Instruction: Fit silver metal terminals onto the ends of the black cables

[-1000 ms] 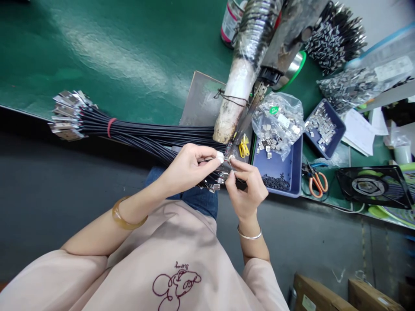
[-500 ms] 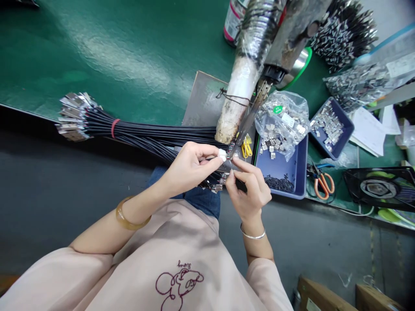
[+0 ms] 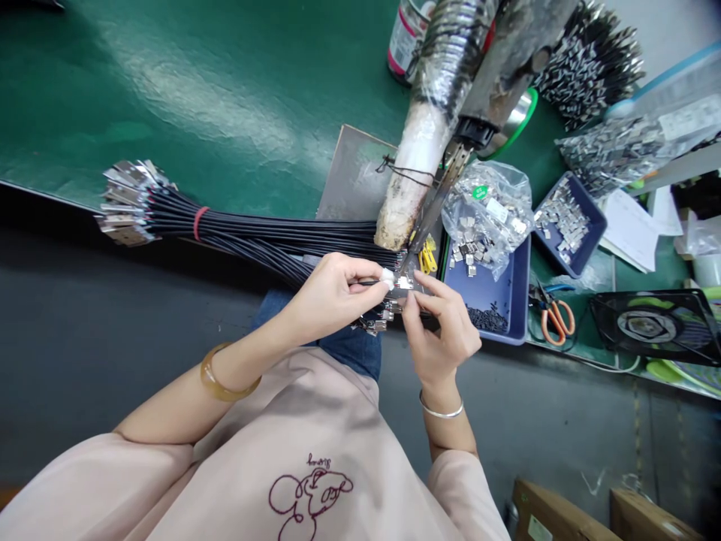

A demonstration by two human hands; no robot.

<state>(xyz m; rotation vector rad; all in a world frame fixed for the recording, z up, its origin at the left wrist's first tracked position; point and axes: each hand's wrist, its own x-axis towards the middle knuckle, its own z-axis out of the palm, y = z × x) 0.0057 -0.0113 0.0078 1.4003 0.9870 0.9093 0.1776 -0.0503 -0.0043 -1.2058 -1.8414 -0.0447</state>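
My left hand point(image 3: 338, 293) is closed in a pinch, white covers on its fingertips, around a black cable near its end. A shiny metal connector point(image 3: 405, 282) sticks out just past those fingertips. Facing it is my right hand point(image 3: 442, 323), thumb and a finger pressed together while the index finger reaches towards the connector; whatever they pinch is too small to make out. Directly above the hands is the thin tip of a soldering iron point(image 3: 436, 207), beside a wrapped white tube point(image 3: 414, 173). A bundle of black cables point(image 3: 253, 234) with metal plugs lies to the left.
A blue tray point(image 3: 521, 300) holds a plastic bag point(image 3: 487, 214) of metal shells and small black pieces. Further right are a smaller bin point(image 3: 594, 233), orange-handled pliers point(image 3: 557, 323) and a black fan point(image 3: 653, 324). More cables point(image 3: 586, 68) stand at the back right.
My right hand has shifted slightly right and down, away from my left fingertips. The metal connector between the hands now shows more plainly. My left hand has barely moved.
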